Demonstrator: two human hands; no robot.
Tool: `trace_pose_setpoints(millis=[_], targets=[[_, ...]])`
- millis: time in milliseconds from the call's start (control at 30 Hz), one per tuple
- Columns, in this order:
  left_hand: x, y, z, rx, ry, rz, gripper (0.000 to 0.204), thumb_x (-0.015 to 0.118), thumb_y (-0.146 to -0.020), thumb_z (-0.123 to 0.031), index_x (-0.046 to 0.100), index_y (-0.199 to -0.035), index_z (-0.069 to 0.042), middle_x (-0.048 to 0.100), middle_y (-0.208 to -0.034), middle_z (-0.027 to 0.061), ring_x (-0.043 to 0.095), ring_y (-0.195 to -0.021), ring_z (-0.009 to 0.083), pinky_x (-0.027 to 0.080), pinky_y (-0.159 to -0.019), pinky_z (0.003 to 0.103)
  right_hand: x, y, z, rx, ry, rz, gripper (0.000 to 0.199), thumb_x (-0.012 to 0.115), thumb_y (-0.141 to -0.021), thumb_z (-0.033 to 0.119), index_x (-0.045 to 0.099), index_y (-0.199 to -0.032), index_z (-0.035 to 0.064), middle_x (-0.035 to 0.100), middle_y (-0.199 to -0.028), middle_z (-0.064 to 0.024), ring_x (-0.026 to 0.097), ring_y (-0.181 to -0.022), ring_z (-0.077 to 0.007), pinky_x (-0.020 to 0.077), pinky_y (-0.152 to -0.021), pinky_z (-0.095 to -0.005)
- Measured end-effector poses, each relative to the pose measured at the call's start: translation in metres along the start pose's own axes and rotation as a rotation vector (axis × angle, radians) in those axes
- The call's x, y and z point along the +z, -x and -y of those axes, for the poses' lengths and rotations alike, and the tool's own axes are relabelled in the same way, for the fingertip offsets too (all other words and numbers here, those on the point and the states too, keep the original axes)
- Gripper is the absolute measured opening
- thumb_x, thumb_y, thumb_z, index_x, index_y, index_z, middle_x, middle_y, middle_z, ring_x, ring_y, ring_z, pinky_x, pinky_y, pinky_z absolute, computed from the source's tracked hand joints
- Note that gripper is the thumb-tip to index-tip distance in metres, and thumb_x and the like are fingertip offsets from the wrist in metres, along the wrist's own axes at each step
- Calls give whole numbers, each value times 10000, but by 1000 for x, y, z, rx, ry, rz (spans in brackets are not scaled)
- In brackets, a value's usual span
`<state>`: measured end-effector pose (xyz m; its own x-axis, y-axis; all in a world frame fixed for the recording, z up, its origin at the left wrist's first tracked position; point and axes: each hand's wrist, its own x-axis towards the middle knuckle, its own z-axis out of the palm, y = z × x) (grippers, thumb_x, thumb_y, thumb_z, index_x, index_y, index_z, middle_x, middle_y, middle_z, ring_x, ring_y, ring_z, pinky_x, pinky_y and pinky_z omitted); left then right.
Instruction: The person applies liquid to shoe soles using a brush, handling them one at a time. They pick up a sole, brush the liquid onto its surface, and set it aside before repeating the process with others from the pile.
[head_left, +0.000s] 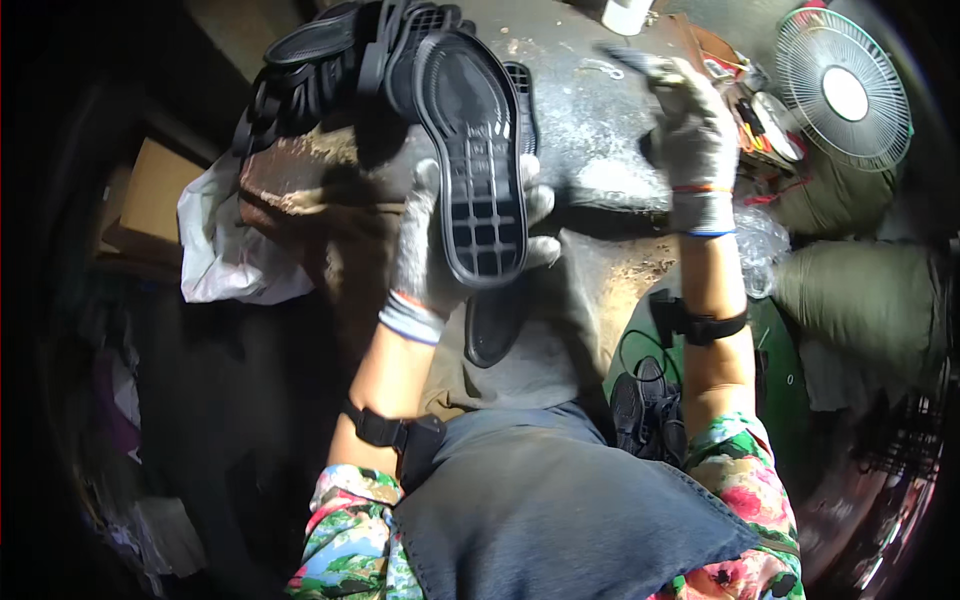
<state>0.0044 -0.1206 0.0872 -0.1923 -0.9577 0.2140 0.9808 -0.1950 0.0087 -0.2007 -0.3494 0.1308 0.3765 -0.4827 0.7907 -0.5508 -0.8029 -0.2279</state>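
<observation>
My left hand (430,230), in a pale work glove, grips a black shoe sole (482,165) upright, with its inner side and grid of ribs facing me. The fingers wrap round its lower half. My gloved right hand (692,125) is raised over the right of the worktable and closed on a dark, narrow tool (625,57), blurred by motion, so its kind is unclear. Below the held sole, another black sole (492,330) lies on my lap. Just behind it on the table, one more sole (522,95) is partly hidden.
Black soles are heaped (310,70) at the table's far left. A white bag (225,240) hangs by a cardboard box (160,195). At right stand a fan (845,92), a tool tray (765,125) and stuffed green sacks (865,300). Dark shoes (645,405) lie beside my lap.
</observation>
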Motion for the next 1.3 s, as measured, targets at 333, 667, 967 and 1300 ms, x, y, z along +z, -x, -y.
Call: trace_pose_setpoints(millis=[333,667,967,1300], targets=[[-17,33,13,-212,-122,-253,838,523,-1009,-585,354,-1564,20,517,-1498,250,633,-1146,537,543,-862,701,19,6,40,-191,-410,53,233,580,-987,19,739,-1153,55,770,-1039,-119,748,-951,-199,592,-879,-320],[-29,29,15,-8,-258,-159,787,349,-1029,-677,485,-1494,-56,614,-1376,239,671,-1110,424,568,-901,608,-49,57,137,654,-1178,444,223,734,-930,140,752,-1101,-2,763,-1045,-69,702,-960,-133,548,-875,-280],[-10,40,-13,385,-1187,-613,465,357,-1145,-241,470,-1490,51,536,-1506,134,538,-1368,201,429,-1171,321,-69,39,135,213,-1016,826,176,768,-913,97,748,-1069,21,779,-976,-91,747,-917,-177,589,-826,-302],[-18,51,-9,-180,-534,-521,635,419,-1081,-530,541,-1427,-11,670,-1253,289,716,-978,499,632,-701,617,-11,21,52,83,-398,493,158,729,-943,199,798,-1049,104,796,-950,-80,772,-878,-195,596,-772,-302]])
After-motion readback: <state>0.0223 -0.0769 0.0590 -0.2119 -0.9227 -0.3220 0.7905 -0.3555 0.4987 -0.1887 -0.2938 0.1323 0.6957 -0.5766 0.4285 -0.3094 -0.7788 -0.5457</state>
